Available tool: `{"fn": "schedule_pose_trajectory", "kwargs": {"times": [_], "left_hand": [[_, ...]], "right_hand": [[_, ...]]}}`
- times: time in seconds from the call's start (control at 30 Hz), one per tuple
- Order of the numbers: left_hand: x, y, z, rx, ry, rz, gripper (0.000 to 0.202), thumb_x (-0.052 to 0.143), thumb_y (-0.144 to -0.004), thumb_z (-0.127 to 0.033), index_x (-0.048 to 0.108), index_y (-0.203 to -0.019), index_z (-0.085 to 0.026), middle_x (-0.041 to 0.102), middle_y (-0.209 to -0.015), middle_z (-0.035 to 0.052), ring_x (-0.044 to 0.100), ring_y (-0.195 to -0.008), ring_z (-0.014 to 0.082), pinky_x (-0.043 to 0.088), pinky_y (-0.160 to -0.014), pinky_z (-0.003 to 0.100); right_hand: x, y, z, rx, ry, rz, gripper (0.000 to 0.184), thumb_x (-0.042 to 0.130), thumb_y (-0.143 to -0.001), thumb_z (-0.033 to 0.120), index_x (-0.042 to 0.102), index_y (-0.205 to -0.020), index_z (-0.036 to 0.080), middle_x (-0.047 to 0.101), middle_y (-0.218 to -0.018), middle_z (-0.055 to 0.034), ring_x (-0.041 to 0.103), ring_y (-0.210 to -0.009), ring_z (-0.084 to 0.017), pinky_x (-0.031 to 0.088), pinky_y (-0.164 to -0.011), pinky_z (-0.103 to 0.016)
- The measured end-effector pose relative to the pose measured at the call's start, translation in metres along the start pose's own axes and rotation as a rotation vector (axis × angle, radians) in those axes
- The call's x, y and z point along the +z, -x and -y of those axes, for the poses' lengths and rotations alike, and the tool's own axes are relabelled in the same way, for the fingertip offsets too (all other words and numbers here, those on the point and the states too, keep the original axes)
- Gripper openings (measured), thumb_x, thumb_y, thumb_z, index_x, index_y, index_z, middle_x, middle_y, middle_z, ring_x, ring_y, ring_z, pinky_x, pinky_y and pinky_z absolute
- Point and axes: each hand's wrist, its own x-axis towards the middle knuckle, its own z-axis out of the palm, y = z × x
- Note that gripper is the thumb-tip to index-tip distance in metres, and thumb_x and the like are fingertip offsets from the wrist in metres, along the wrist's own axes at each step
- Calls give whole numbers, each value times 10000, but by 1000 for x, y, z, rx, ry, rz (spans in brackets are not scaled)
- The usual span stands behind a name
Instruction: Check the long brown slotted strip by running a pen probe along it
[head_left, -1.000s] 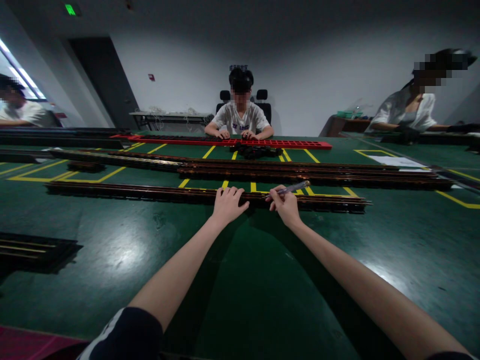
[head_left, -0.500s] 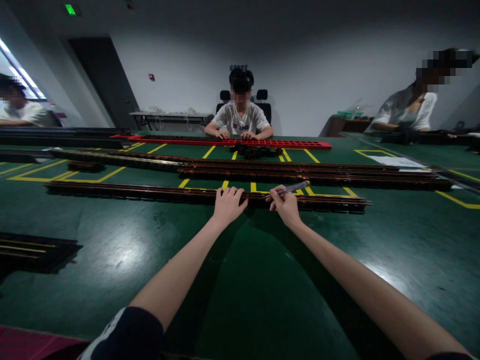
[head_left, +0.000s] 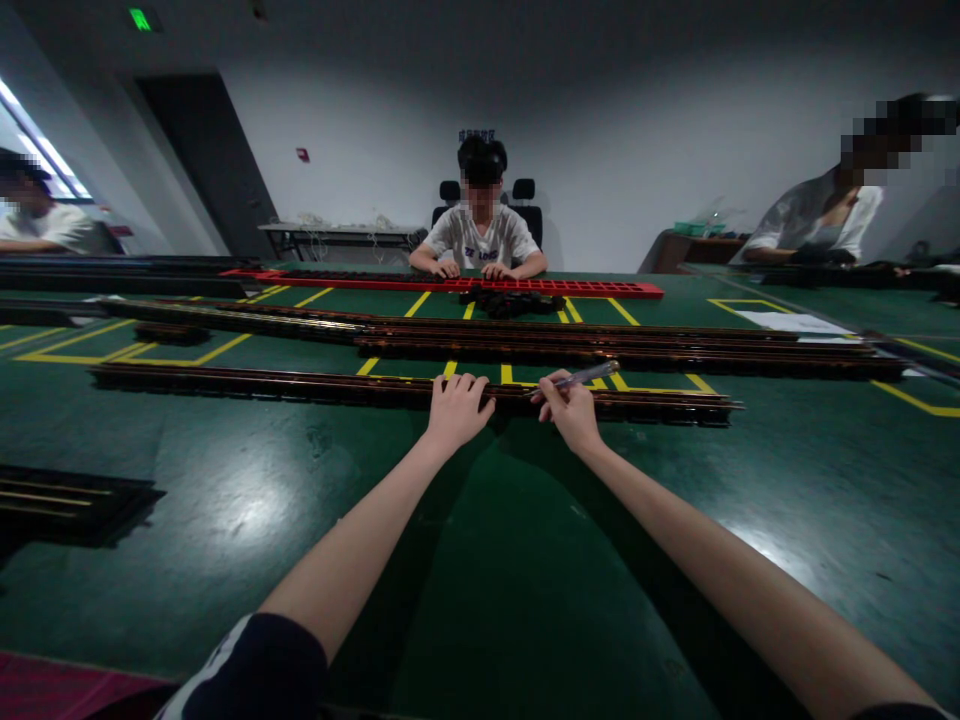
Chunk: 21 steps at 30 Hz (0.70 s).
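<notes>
A long dark rail assembly (head_left: 300, 385) with coppery strips lies crosswise on the green table in front of me. My left hand (head_left: 457, 408) rests on its middle, palm down with the fingers apart. Just to the right, my right hand (head_left: 571, 412) is closed around a slim pen-like tool with a clear handle (head_left: 592, 372). The tool slants, its thin tip pointing down and left at the rail between my hands. Whether the tip touches the rail I cannot tell.
Behind lies a stack of similar rails (head_left: 637, 350), then a red slotted frame (head_left: 600, 289) where a co-worker (head_left: 480, 235) sits. More rails (head_left: 67, 500) lie at the left front. Yellow tape (head_left: 202, 355) marks the green table (head_left: 480, 600). White paper (head_left: 795, 322) is at right.
My hands and the pen-like tool hold almost the same place. The person at the far right has shifted slightly to the right.
</notes>
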Motion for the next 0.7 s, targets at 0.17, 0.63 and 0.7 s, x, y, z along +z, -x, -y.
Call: {"fn": "schedule_pose_trajectory", "kwargs": {"times": [0.17,0.63,0.7], "left_hand": [[0,0,0,3,-2,-3,389,386,-917,-399,597,-1170,-193,647,-1155,112,557,-1102,281,340,-1024,506],[-1,0,-1,9,-13,-25,373,399,-907,-314,583,-1201,-177,641,-1173,112,554,-1105,282,345,-1019,511],[-1,1,-1,17,-12,-28,372,394,-909,-304,583,-1203,-178,640,-1175,111,554,-1105,280,342,-1022,512]], "right_hand": [[0,0,2,-5,-6,2,388,564,-797,573,514,-753,191,634,-656,-15,544,-418,-93,420,-395,-211],[2,0,1,-34,53,33,407,540,-807,591,521,-744,190,660,-664,-33,548,-403,-98,416,-392,-213],[1,0,1,-33,64,41,405,536,-812,588,527,-750,188,668,-677,-42,552,-408,-101,421,-398,-217]]}}
